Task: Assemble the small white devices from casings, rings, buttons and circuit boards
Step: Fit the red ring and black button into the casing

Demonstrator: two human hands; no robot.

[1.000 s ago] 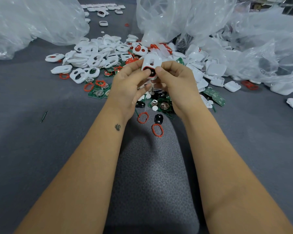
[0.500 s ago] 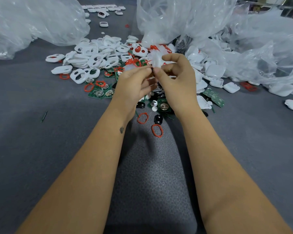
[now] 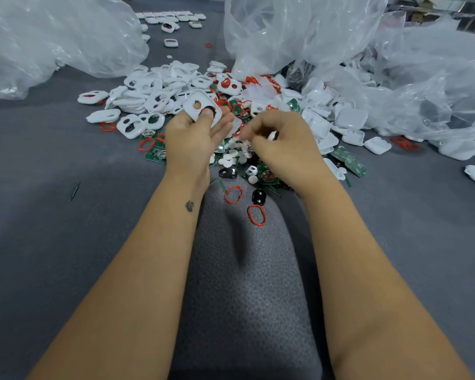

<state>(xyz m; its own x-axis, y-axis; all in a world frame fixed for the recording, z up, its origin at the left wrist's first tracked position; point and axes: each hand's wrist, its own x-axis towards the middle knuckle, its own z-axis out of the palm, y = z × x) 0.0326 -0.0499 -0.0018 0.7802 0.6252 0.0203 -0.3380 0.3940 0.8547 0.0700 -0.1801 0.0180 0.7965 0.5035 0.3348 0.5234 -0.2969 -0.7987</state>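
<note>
Grey padded desk [image 3: 52, 242] is spread with loose parts, with crumpled clear plastic bags [image 3: 52, 37] at far left and far right, presumably emptied so stock stays within reach. White casings [image 3: 154, 97] are heaped at far centre; red rings [image 3: 233, 194] and a black button [image 3: 259, 196] lie nearest the body, and green circuit boards [image 3: 351, 163] are scattered right of centre, so each part type can be picked without searching.

One casing [image 3: 200, 108] is held up in the left hand [image 3: 192, 138], tilted toward the camera. It is propped on the fingers with the thumb pressed onto its face at the larger opening, where something dark, probably a button, shows. This hold likely keeps the inserted piece seated while the other hand fetches the next part.

The right hand [image 3: 283, 144] is held just beside the left, apart from the casing, with fingers curled together. A small white piece [image 3: 272, 136] shows at the fingertips and appears to be pinched there; motion blur hides what it is. White round discs [image 3: 236, 157] lie on the desk directly below, a likely source.

A row of casings [image 3: 170, 17] is set at far centre, possibly finished units kept away from the raw pile. The held unit is judged mid-assembly.
</note>
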